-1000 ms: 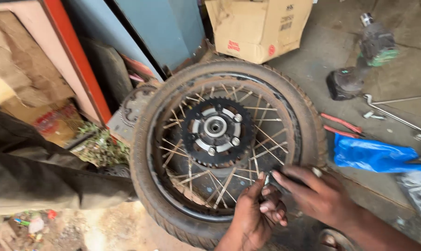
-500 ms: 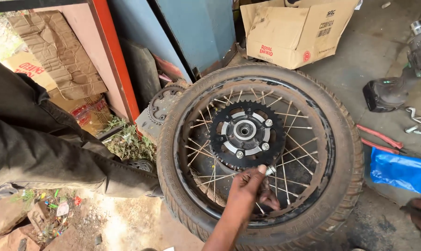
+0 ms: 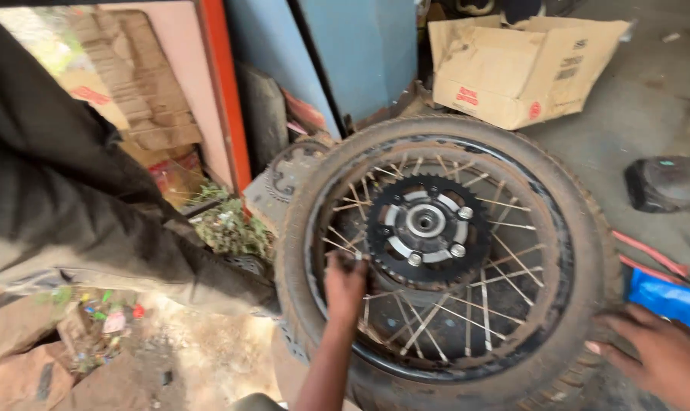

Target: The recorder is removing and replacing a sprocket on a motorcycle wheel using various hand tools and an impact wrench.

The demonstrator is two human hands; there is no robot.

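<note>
**Head view: one hand among the spokes, the other on the tyre**

The left hand point(image 3: 345, 285) reaches into the wheel point(image 3: 444, 251), its fingers curled among the spokes point(image 3: 505, 262) just left of the toothed sprocket point(image 3: 428, 228). The fingers look bent around a spoke or resting against the sprocket's edge; blur hides whether they pinch anything small, so I cannot tell what, if anything, they grip. The right hand point(image 3: 661, 354) lies spread and flat on the outer tread of the tyre point(image 3: 588, 228) at the lower right, fingers open, holding nothing, only pressing on the rubber.

The wheel lies tilted on the dusty floor point(image 3: 170, 358), sprocket side up, its hub and bolts plainly showing at the middle. By my reading, the step in hand is work at the spokes or the sprocket with the wheel held steady by the outer hand. A next move there would call for a firm brace on the tyre so the wheel does not rock, and careful fingers, since the sprocket teeth sit right beside the knuckles.

Outward from the wheel: a blue plastic bag point(image 3: 668, 301) and red-handled pliers point(image 3: 649, 255) lie to its right, a cardboard box point(image 3: 520, 65) stands behind it, and a dark sleeve point(image 3: 78, 205) of another person crosses the left side.
</note>
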